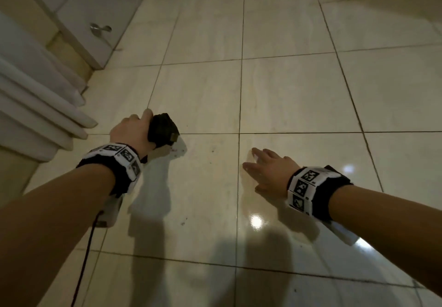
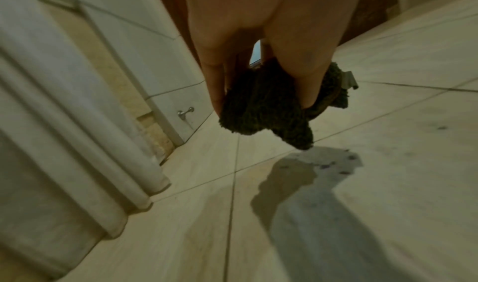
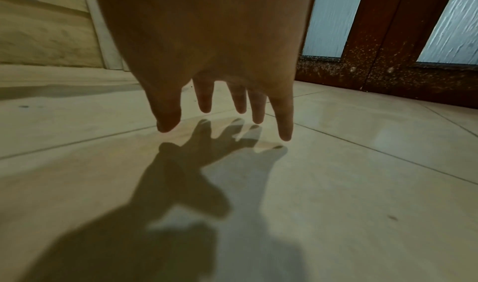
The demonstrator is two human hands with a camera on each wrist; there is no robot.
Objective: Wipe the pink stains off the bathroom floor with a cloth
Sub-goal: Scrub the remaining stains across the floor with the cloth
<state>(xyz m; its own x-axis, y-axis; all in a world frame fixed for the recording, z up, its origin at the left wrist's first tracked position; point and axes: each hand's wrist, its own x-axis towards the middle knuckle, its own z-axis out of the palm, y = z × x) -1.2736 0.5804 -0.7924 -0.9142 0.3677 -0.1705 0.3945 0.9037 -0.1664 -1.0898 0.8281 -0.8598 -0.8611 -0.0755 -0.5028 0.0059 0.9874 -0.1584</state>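
Head view: a soft, light cloth (image 1: pixel 163 128) is bunched in the left hand (image 1: pixel 130 130); the right hand (image 1: pixel 269 169) is spread, holding nothing.

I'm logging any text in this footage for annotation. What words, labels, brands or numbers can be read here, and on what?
No readable words or numbers in any view.
Wristbands on the left hand and right hand: black-and-white square marker patterns, no letters.
Tag on the dark cloth: a small label sticks out, too blurred to read.
Floor tiles and wooden door: no writing.
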